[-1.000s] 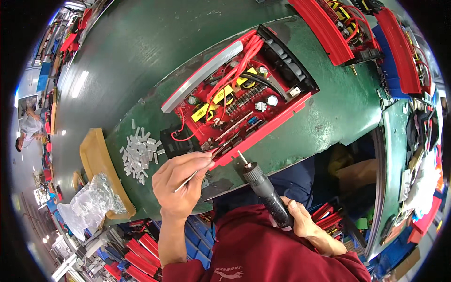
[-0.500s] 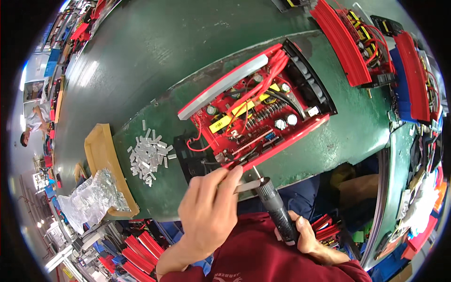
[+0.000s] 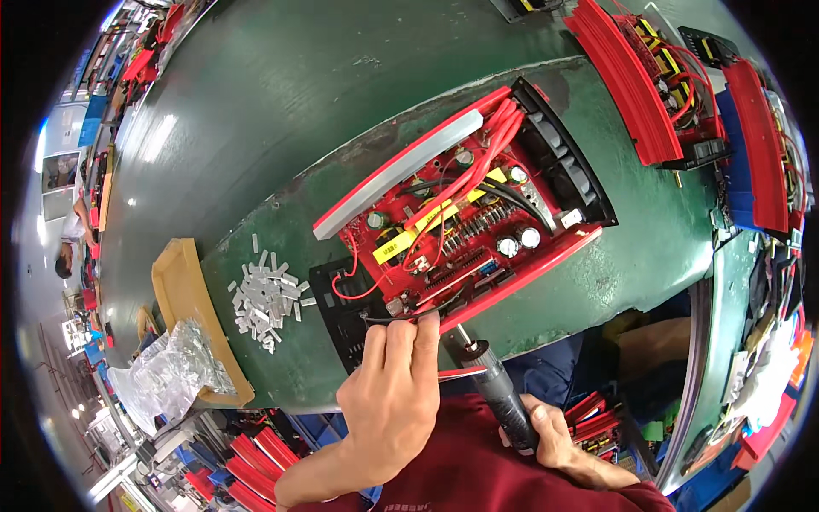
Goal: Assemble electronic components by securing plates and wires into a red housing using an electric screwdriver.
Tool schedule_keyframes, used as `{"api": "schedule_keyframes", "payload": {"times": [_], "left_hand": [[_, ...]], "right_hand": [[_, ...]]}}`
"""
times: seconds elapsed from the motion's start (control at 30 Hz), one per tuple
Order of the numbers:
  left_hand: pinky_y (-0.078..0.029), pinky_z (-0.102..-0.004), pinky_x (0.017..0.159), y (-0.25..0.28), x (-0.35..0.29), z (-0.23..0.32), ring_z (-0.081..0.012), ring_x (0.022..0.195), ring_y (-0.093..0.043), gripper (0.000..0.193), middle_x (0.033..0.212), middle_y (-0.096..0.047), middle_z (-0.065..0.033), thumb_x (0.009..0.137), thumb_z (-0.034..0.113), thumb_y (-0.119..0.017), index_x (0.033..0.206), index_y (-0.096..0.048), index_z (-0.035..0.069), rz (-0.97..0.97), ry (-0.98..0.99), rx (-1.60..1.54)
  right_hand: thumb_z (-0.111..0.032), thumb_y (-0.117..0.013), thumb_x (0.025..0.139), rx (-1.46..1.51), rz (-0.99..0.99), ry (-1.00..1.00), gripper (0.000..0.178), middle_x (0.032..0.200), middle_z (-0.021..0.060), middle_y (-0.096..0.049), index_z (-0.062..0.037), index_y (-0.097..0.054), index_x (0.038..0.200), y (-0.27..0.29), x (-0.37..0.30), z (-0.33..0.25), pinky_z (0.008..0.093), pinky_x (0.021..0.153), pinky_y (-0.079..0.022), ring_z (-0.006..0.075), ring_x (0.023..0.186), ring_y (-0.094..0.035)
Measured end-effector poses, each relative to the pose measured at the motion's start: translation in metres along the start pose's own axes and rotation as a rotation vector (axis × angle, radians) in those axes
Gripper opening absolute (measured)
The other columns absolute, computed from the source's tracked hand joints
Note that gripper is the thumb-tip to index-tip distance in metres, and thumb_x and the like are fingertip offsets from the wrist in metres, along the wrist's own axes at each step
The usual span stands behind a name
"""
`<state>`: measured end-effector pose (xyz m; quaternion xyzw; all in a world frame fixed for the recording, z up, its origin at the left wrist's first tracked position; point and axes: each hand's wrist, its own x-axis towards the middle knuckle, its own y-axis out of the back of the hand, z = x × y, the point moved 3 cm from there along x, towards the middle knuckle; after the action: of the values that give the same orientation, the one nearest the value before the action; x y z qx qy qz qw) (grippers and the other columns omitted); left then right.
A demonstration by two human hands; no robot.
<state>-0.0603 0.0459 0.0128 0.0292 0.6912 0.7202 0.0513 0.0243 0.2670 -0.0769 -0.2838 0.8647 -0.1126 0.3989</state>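
Note:
An opened red metal housing [image 3: 529, 271] with a red circuit board [image 3: 435, 243] lies at an angle on the bench, its black end panel [image 3: 559, 145] at the far right. My left hand [image 3: 388, 401] is closed at the housing's near left corner, fingertips against its front edge. A thin flat metal strip [image 3: 461, 373] sticks out from under these fingers; its other end is hidden behind the screwdriver. My right hand [image 3: 550, 431] grips a black electric screwdriver [image 3: 503, 397], its bit pointing up at the housing's front wall. A second black panel [image 3: 337, 311] lies at the left end.
Left of the housing is a pile of small silver blocks [image 3: 269, 299]. Beyond it stand a cardboard tray [image 3: 183, 277] and a crumpled clear plastic bag [image 3: 175, 371]. More red housings [image 3: 618, 81] stand at the right. Another person [image 3: 72, 243] is at the far left.
My left hand has shifted slightly down and right, its fingertips now against the housing's edge. The screwdriver has moved slightly down, and the strip has turned. The housing has shifted slightly.

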Motion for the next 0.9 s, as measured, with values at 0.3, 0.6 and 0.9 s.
{"api": "schedule_keyframes", "payload": {"times": [0.3,0.6,0.9], "left_hand": [[-0.048,-0.0316,0.056,0.004,0.024,-0.022,-0.0190,0.072,-0.058,0.027,0.079,-0.052,-0.0023,0.078,0.012,-0.075,0.103,-0.070,0.009,0.154,-0.047,-0.179],[-0.048,-0.0240,0.078,0.074,0.189,-0.199,-0.0068,0.084,-0.061,0.027,0.095,-0.072,-0.0033,0.091,0.020,-0.075,0.108,-0.074,-0.001,0.399,0.266,-0.642],[-0.042,-0.0337,0.060,0.091,0.269,-0.326,-0.0168,0.063,-0.055,0.064,0.066,-0.060,-0.0040,0.089,0.058,-0.068,0.082,-0.070,-0.005,0.230,0.556,-0.394]], "right_hand": [[-0.069,-0.026,0.101,0.316,-0.242,-0.056,0.083,0.077,0.0090,-0.064,0.0009,-0.048,0.140,0.003,0.026,0.012,0.0258,0.054,-0.039,0.0128,0.060,-0.052],[-0.042,-0.027,0.110,-0.276,0.008,0.163,0.054,0.088,0.0161,-0.067,-0.0041,-0.048,0.143,0.038,0.015,-0.012,0.0430,0.081,-0.050,0.0305,0.078,-0.063],[-0.039,-0.029,0.109,-0.311,0.021,0.142,0.052,0.093,0.0224,-0.068,-0.0050,-0.047,0.144,0.037,0.007,-0.006,0.0422,0.083,-0.050,0.0348,0.085,-0.066]]}}
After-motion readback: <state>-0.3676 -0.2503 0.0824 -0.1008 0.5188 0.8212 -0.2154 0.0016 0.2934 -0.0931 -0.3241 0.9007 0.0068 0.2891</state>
